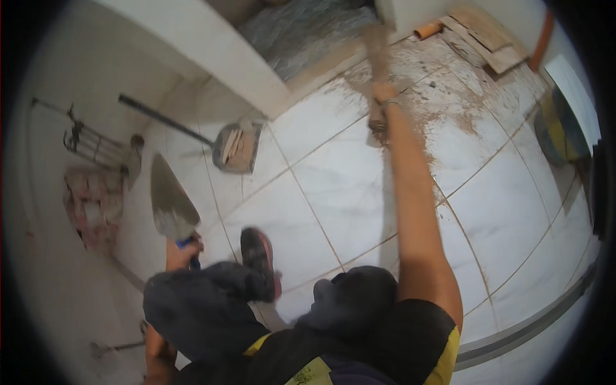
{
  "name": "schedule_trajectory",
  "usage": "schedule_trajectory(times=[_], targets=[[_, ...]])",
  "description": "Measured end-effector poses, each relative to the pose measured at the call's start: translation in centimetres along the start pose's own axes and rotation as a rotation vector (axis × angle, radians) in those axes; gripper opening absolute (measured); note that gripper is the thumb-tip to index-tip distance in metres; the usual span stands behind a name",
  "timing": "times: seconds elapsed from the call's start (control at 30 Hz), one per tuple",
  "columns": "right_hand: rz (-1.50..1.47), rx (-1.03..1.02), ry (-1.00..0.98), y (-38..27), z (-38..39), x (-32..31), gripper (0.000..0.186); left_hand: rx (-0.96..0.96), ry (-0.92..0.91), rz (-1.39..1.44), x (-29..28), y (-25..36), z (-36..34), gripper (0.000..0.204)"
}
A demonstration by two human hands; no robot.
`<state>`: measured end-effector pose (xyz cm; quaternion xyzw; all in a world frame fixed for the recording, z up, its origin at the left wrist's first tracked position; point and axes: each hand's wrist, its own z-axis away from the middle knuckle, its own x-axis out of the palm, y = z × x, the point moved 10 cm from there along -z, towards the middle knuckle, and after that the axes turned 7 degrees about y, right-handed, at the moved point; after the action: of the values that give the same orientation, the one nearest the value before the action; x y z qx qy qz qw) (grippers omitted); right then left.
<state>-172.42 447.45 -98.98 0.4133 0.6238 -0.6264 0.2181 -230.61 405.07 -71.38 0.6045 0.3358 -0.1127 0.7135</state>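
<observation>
My left hand (pixel 186 252) is closed round the blue handle of a pointed trowel (pixel 172 199), its grey blade tilted upward beside my bent knee. My right arm stretches far ahead over the floor. At its end, my right hand (pixel 385 94) grips a brown, straw-like hand broom (pixel 378 54), smeared by motion. Brown dirt (pixel 443 106) lies spread over the white tiles near it. To the left of this, a dustpan (pixel 240 151) with a long black handle rests on the floor, holding brown debris and pale pieces.
Wooden boards (pixel 484 38) and an orange pipe piece (pixel 428 30) lie in the far right corner. At the right stands a dark, yellow-marked container (pixel 557 131). A wall end (pixel 250 83) juts out beside the doorway. Exposed brick (pixel 96 205) shows in the left wall.
</observation>
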Motion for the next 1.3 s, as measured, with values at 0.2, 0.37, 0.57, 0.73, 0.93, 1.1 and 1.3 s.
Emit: schedule_trajectory(times=[0.2,0.37,0.57,0.73,0.93,1.1,1.3], targets=[[-0.438,0.087,0.140,0.0,14.2,-4.5,0.048,-0.087,0.202,0.293,-2.9,-4.6,-3.0,0.018],[-0.410,-0.048,0.072,-5.1,23.6,-10.2,0.053,-0.094,0.035,0.505,4.2,-4.4,-8.7,0.015],[-0.297,0.115,-0.241,-14.8,24.6,-11.0,0.063,-0.166,-0.351,0.713,17.7,-4.3,-14.3,0.015],[-0.078,0.039,-0.252,-16.5,28.7,-4.0,0.067,-0.347,-0.367,0.947,23.9,-8.9,-15.3,0.013],[-0.082,0.151,-0.292,-13.2,39.2,-0.4,0.043,-0.340,-0.212,0.965,18.7,-15.2,-17.8,0.010],[-0.043,0.309,-0.436,-11.7,44.4,-1.9,0.041,-0.137,0.357,1.101,1.8,-17.9,-31.8,0.042],[-0.069,0.259,-0.552,-14.1,43.4,0.4,0.041,0.209,0.359,1.081,-8.4,-12.5,-44.4,0.039]])
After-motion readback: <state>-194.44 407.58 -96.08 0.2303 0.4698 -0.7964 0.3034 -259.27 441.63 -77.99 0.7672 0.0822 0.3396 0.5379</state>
